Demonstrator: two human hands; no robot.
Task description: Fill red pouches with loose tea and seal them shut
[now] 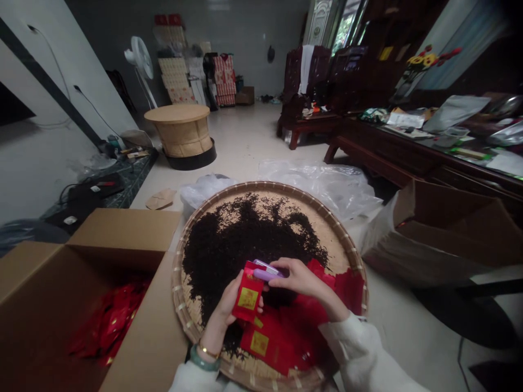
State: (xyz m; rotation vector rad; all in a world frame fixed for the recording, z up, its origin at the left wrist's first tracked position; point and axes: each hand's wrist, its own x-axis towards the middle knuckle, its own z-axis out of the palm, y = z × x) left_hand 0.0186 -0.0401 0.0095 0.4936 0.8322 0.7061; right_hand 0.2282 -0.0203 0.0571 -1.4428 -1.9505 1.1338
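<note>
Red foil sachet point(247, 291) is the thing here, pinched tight in my left hand point(227, 311) and tilted a bit, just above the middle of my tray.

Going across from the left, there's an open cardboard box point(122, 234) with a heap of red sachets point(109, 322) down inside. Next comes the round woven bamboo tray point(178, 283), with a big patch of loose black tea point(245, 245) spread over it. My right hand point(301, 279) is closed around a purple gadget, probably a mini bag sealer point(267, 274), and it's pressed up against the top of the sachet. More red sachets point(278, 343) lie across the near side of the tray. Past that there's a second cardboard box point(449, 228), and behind it a wooden tabletop point(388, 158) piled with packaging.

Main risk, I'd say: if my pinch loosens or the sachet tips, anything inside could spill. Stray tea in the top edge could also spoil the seal, and if the sealer slips, it could leave a crooked or partial closure. I can't tell from here whether the sachet is filled.
</note>
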